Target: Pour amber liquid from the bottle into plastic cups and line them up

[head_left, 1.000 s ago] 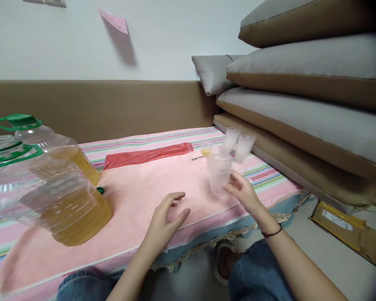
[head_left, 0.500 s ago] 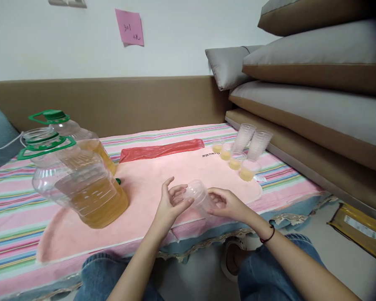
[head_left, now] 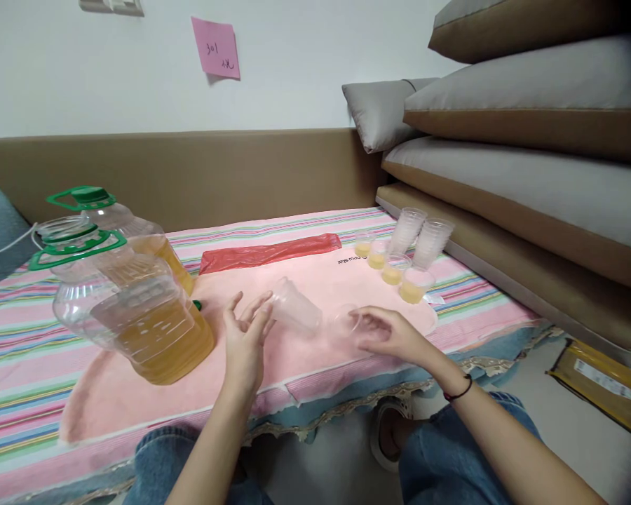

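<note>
Over the pink mat [head_left: 252, 400], my left hand [head_left: 246, 337] grips the bottom end of a tilted clear plastic cup [head_left: 297, 306], its mouth facing right. I cannot tell whether it is one cup or a nested pair. My right hand [head_left: 392, 335] has its fingers around a second clear cup [head_left: 343, 324], blurred by motion. A gap separates the two cups. To the left of my left hand stands a large clear jug [head_left: 173, 337] of amber liquid with a green handle and no cap on its neck.
Another jug [head_left: 176, 263] with a green cap stands behind. At the right are several cups with yellow liquid [head_left: 411, 292] and two stacks of clear cups [head_left: 432, 243]. A folded red plastic bag [head_left: 270, 252] lies at the back; stacked cushions [head_left: 531, 168] rise at the right.
The cups, together between my hands before, are now apart. My left hand has moved left with one cup; my right hand has shifted slightly right with the other.
</note>
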`<state>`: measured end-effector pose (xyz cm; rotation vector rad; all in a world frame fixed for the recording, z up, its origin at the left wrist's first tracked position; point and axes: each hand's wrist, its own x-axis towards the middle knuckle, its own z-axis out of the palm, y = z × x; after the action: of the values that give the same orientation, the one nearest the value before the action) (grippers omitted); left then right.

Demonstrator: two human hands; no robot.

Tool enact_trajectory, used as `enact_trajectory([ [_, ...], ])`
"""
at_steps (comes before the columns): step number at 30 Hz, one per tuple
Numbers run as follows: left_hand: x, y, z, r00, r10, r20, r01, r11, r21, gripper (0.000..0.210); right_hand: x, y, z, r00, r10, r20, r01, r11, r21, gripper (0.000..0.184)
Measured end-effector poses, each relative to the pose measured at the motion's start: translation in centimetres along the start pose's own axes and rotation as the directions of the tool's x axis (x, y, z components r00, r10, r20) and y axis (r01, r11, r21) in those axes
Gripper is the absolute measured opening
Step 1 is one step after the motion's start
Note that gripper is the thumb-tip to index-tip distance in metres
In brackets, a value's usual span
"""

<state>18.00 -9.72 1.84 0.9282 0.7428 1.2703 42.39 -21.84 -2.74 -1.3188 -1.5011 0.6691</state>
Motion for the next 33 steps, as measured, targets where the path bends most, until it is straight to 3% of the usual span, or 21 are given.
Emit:
enact_trajectory([
  [2,0.4,0.5,-0.4,0.998,0.008,-0.056,-0.010,0.999,-0.033,0.071,-0.1,0.2,-2.2,0.967,-0.060,-0.246,0.065,0.998,0.013,0.046],
  [3,0.6,0.6,-0.6,0.998,0.009,-0.069,-0.012,0.999,-0.042,0.069,-0.1,0.5,-3.6,0.913,-0.087,-0.398,0.097,0.995,0.004,0.045],
  [4,0.7,0.7,-0.7,0.997,0.008,-0.074,-0.011,0.999,-0.043,0.069,-0.2,1.1,-5.2,0.828,-0.101,-0.551,0.116,0.993,-0.008,0.046],
  [6,0.6,0.6,-0.7,0.998,-0.008,-0.063,0.007,1.000,-0.026,0.070,-0.5,3.0,-8.6,0.614,-0.102,-0.783,0.090,0.994,-0.059,0.054],
  [8,0.4,0.4,-0.6,0.999,-0.036,-0.035,0.036,0.999,-0.002,0.072,-0.9,5.6,-11.7,0.406,-0.078,-0.910,-0.076,0.990,-0.119,0.064],
  [9,0.3,0.2,-0.5,0.999,-0.047,-0.019,0.047,0.999,0.007,0.074,-1.1,7.0,-12.9,0.336,-0.049,-0.941,-0.183,0.976,-0.117,0.067],
  [11,0.0,-0.1,-0.3,0.998,-0.063,0.007,0.063,0.998,0.022,0.076,-1.5,9.5,-14.5,0.292,0.029,-0.956,-0.380,0.921,-0.088,0.066],
  [14,-0.2,-0.4,-0.2,0.996,-0.079,0.031,0.077,0.996,0.054,0.076,-1.7,12.1,-14.9,0.315,0.108,-0.943,-0.478,0.876,-0.059,0.059],
  [17,-0.4,-0.6,-0.1,0.994,-0.092,0.058,0.086,0.992,0.087,0.076,-1.8,12.7,-14.6,0.338,0.137,-0.931,-0.516,0.855,-0.061,0.067],
  [20,-0.6,-0.8,0.0,0.993,-0.097,0.075,0.088,0.990,0.111,0.076,-2.1,11.2,-14.9,0.334,0.106,-0.937,-0.531,0.842,-0.094,0.085],
  [23,-1.0,-1.0,0.3,0.990,-0.099,0.100,0.087,0.989,0.121,0.077,-2.0,7.7,-14.0,0.312,-0.061,-0.948,-0.491,0.844,-0.215,0.093],
  [24,-1.2,-1.1,0.5,0.988,-0.100,0.115,0.085,0.989,0.124,0.078,-1.9,6.3,-12.9,0.333,-0.128,-0.934,-0.444,0.853,-0.275,0.089],
  [25,-1.4,-1.2,0.6,0.986,-0.101,0.131,0.084,0.988,0.131,0.078,-1.6,4.9,-11.4,0.382,-0.177,-0.907,-0.381,0.864,-0.329,0.080],
  [26,-1.6,-1.3,0.8,0.984,-0.103,0.145,0.083,0.987,0.141,0.077,-1.3,3.5,-9.4,0.485,-0.209,-0.849,-0.214,0.913,-0.347,0.065],
  [28,-1.9,-1.6,1.0,0.980,-0.108,0.167,0.079,0.982,0.170,0.076,-0.7,1.0,-4.6,0.811,-0.127,-0.571,0.023,0.982,-0.185,0.039],
  [29,-2.1,-1.8,1.1,0.978,-0.108,0.176,0.075,0.980,0.185,0.075,-0.3,0.0,-2.2,0.922,-0.078,-0.379,0.049,0.995,-0.087,0.039],
  [30,-2.2,-1.9,1.2,0.977,-0.107,0.187,0.069,0.978,0.196,0.074,0.0,-0.8,0.1,0.974,-0.047,-0.223,0.046,0.999,-0.009,0.046],
  [31,-2.4,-2.1,1.2,0.974,-0.104,0.199,0.063,0.977,0.203,0.074,0.3,-1.3,2.0,0.994,-0.020,-0.105,0.026,0.998,0.063,0.059],
  [33,-2.7,-2.4,1.2,0.971,-0.100,0.218,0.053,0.976,0.212,0.072,0.7,-1.9,4.7,1.000,0.027,0.015,-0.030,0.977,0.212,0.073],
])
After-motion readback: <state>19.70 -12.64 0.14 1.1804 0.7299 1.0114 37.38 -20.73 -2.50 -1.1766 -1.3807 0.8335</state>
